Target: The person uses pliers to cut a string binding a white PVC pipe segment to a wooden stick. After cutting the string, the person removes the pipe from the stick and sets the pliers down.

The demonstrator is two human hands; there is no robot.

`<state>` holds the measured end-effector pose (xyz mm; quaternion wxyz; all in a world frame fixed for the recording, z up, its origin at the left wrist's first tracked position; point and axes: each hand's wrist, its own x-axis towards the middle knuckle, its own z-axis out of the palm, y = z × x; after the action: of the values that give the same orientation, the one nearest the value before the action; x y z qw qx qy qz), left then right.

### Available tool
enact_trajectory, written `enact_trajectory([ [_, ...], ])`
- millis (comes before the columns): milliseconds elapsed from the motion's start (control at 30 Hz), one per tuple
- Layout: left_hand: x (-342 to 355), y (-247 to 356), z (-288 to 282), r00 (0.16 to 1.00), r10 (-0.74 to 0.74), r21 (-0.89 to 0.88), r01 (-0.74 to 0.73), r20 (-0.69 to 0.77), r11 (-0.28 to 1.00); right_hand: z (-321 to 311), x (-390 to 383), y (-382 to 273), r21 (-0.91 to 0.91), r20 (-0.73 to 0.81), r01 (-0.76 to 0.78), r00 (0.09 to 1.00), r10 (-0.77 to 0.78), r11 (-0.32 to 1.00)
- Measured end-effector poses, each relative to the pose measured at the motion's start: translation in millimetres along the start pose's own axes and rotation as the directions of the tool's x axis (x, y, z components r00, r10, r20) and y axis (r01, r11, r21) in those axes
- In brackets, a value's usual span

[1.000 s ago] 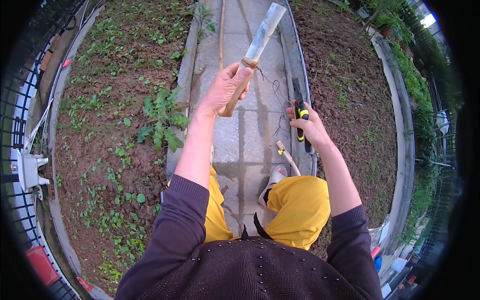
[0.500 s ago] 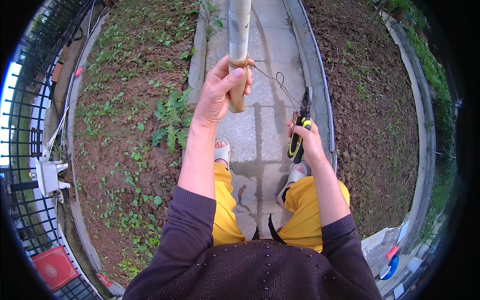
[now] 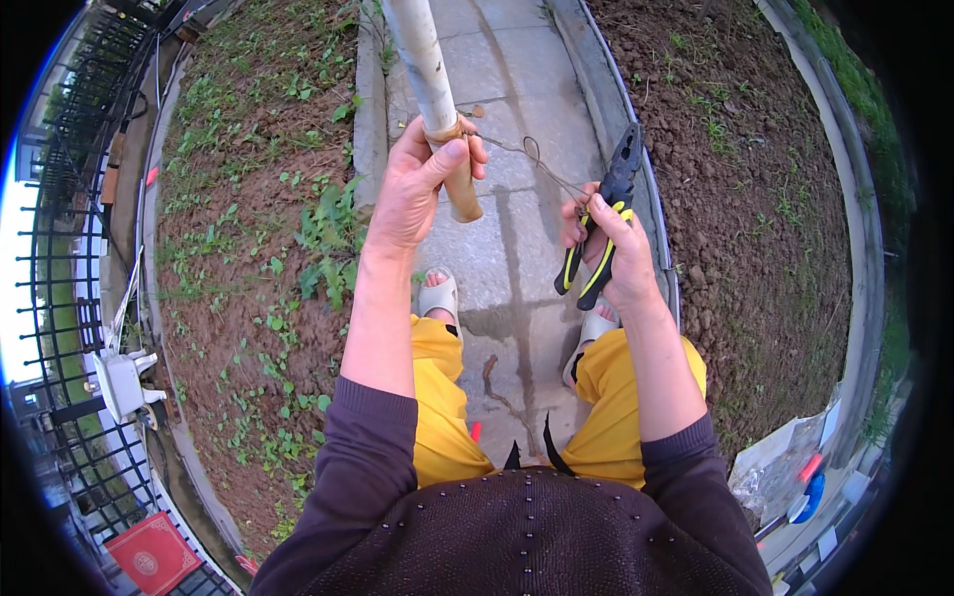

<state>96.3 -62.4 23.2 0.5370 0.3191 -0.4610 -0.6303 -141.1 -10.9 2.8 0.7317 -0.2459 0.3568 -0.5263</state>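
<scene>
head view, left hand [image 3: 408, 191] gripping pole [image 3: 424, 74], right hand [image 3: 633, 256] holding pliers [image 3: 622, 177]

Path [image 3: 480, 260]: grey paving slabs, 1 dark streak [image 3: 514, 260] lengthwise. On it: 1 crooked brown twig [image 3: 488, 377]; 1 small brown fragment [image 3: 478, 111]; 2 pale sandals [image 3: 440, 298], worn, flanking the streak.

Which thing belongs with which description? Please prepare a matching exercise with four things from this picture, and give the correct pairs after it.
Things
1. Pliers
2. Thin wire
3. Pale pole
4. Trousers

Descriptions
A. Gripped near its lower end by the left hand
B. Yellow
C. Running across the gap between the two hands
D. Held in the right hand

Pairs: 1-D, 2-C, 3-A, 4-B
</scene>
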Motion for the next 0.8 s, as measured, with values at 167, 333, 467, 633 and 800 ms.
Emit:
enact_trajectory([
  [167, 3.1, -3.5, 6.6, 1.000, -0.013, -0.007, 0.013, -0.021, 1.000, -8.8, -2.6, -7.4, -0.056, 0.083, -0.013, 0.996, 0.017, 0.998],
  [333, 7.2, -14.7, 11.8, 0.998, 0.000, -0.008, -0.001, -0.064, 1.000, -11.8, -8.3, -9.9, -0.104, 0.131, -0.061, 0.989, 0.074, 0.993],
  [467, 12.6, -24.2, 17.4, 0.995, 0.003, -0.012, -0.005, -0.095, 1.000, -11.0, -13.6, -12.2, -0.102, 0.200, -0.063, 0.976, 0.083, 0.993],
  [633, 12.9, -25.8, 15.4, 1.000, 0.010, 0.010, -0.009, -0.025, 1.000, -32.6, -2.1, -35.1, -0.512, -0.089, 0.044, 0.991, -0.104, 0.858],
  [800, 5.6, -25.4, 16.7, 0.996, -0.062, 0.121, 0.054, 0.065, 0.991, -90.7, 7.5, -60.3, -0.584, -0.382, -0.133, 0.916, -0.126, 0.801],
])
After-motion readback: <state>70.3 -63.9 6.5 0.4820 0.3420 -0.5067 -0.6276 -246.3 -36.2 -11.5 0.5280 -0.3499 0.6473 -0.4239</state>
